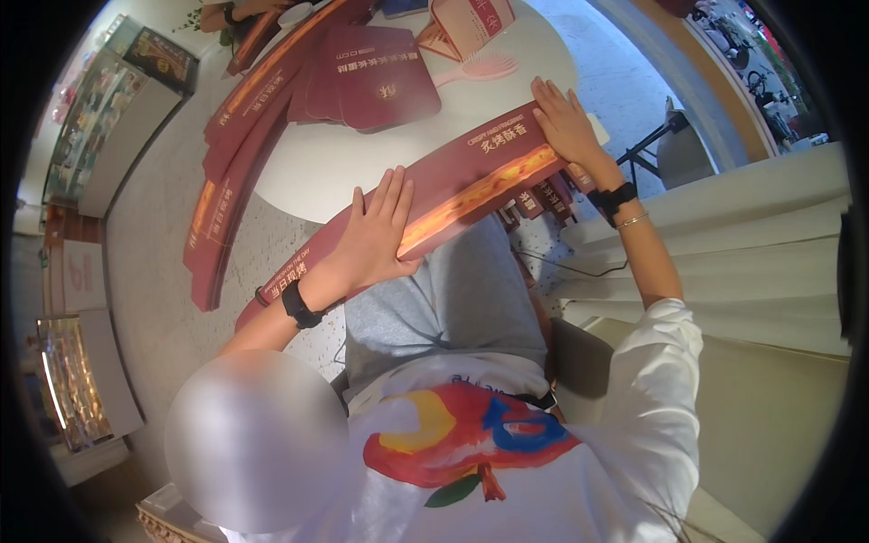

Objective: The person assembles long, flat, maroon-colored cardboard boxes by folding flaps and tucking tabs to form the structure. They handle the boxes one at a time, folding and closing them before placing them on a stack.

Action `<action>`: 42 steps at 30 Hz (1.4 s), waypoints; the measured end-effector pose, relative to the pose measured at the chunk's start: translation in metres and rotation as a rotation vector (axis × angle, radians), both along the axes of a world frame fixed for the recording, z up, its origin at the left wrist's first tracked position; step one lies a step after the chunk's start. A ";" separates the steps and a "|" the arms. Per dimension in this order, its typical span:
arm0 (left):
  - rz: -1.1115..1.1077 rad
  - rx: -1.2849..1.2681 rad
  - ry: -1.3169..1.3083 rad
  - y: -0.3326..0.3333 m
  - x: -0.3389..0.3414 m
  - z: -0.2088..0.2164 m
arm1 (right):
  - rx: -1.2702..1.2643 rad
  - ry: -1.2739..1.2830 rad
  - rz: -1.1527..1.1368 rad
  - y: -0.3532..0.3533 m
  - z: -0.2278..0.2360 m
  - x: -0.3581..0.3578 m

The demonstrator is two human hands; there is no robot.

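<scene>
A long, narrow maroon cardboard box (453,172) with pale print and an orange food picture along one side lies slantwise across my lap and the near table edge. My left hand (376,222) rests flat on its top left of the middle, fingers stretched out and thumb by the near edge. At the box's far right end, my right hand (572,136) lies with its fingers extended over the top. The underside of the box is hidden.
On the round white table (308,172) are stacked maroon flat cardboard pieces (385,81), a pink hairbrush (480,68) and a printed carton (466,27). More long maroon boxes (258,118) hang past its left edge. Another person's arm (249,9) shows at upper left. Maroon packages (548,201) sit below my right wrist.
</scene>
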State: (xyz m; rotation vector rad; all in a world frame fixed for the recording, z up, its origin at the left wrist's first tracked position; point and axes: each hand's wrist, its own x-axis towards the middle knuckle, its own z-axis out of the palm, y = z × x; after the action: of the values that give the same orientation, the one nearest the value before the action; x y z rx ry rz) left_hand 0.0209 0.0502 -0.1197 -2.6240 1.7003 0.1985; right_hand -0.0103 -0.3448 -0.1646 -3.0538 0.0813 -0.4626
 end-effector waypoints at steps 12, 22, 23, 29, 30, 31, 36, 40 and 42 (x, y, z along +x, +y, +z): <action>0.004 -0.049 -0.217 -0.081 0.008 -0.013 | 0.164 0.010 0.285 0.121 0.012 -0.004; 0.132 -0.103 -0.289 0.021 -0.049 -0.015 | 0.120 -0.041 0.251 0.126 0.009 -0.005; 0.156 -0.109 -0.297 0.025 -0.055 -0.014 | 0.131 -0.038 0.257 0.128 0.009 -0.006; 0.364 -0.146 -0.201 0.080 -0.074 -0.005 | 0.121 -0.030 0.265 0.128 0.009 -0.005; 0.396 -0.145 -0.186 0.094 -0.073 -0.004 | 0.120 -0.025 0.262 0.126 0.008 -0.004; 0.426 -0.145 -0.171 0.108 -0.072 -0.002 | 0.118 -0.020 0.256 0.124 0.008 -0.003; 0.485 -0.287 -0.027 0.143 -0.066 -0.003 | 0.133 0.007 0.240 0.125 0.010 -0.002; 0.544 -0.253 -0.144 0.122 -0.032 -0.002 | 0.070 0.040 0.050 0.153 0.019 -0.007; 0.502 -0.360 -0.094 0.090 -0.020 0.006 | 0.101 0.015 0.064 0.178 0.024 -0.011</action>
State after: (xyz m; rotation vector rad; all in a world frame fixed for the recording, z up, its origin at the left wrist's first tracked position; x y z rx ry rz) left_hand 0.0010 0.1407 -0.1133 -3.2189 1.1046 -0.2527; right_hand -0.0212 -0.1666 -0.1404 -2.9518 0.0077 -0.4183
